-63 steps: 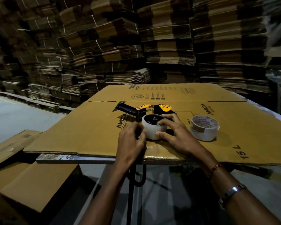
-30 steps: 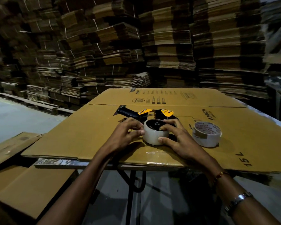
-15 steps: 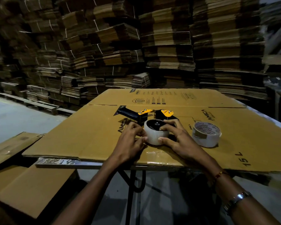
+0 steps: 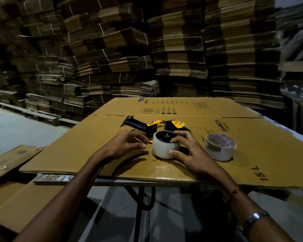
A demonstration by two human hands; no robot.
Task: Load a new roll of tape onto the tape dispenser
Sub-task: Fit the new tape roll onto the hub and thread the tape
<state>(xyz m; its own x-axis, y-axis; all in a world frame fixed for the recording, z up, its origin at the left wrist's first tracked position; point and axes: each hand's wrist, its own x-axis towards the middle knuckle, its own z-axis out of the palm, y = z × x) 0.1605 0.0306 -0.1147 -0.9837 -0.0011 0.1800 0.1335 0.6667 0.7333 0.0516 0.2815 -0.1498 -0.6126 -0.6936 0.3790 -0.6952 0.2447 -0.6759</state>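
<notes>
Tape roll (image 4: 165,148) sits on the dispenser (image 4: 162,126) atop flattened cardboard (image 4: 252,154); right hand (image 4: 191,154) curls round its smooth, light, stiff rim, the best hold, while left hand (image 4: 124,145) pinches its edge.

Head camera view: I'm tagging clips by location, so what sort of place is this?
Probably a carton warehouse or packing area. Tied stacks of flattened cardboard boxes fill the background, some standing on wooden pallets on a concrete floor, and the worktable is covered with a flattened carton.
</notes>
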